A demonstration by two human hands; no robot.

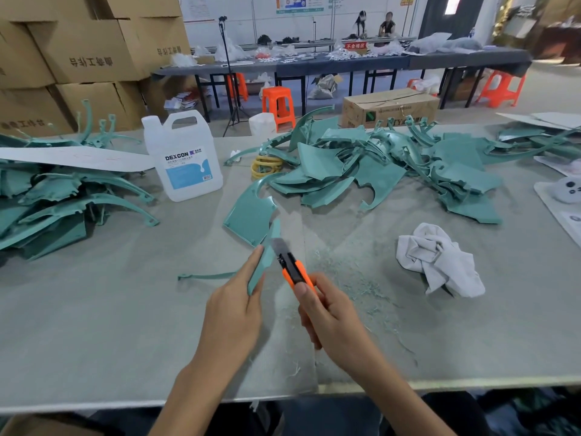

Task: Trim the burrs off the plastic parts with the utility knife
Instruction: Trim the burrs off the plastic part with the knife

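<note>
My left hand (234,309) grips a teal plastic part (265,256) on edge above the table, with a thin curved arm of the part trailing left. My right hand (327,313) holds an orange and black utility knife (290,267), its blade out and lying against the part's right edge. Another flat teal part (248,215) lies just behind on the table. A large heap of teal parts (393,165) fills the far right side, and a second heap (56,199) sits at the left. Teal shavings (361,291) are scattered right of my hands.
A clear plastic jug with a blue label (184,158) stands behind my left hand. A crumpled white rag (440,261) lies to the right. Yellow rings (267,166) sit by the heap. A white card (75,157) rests on the left pile. Cardboard boxes (78,58) stand at the far left.
</note>
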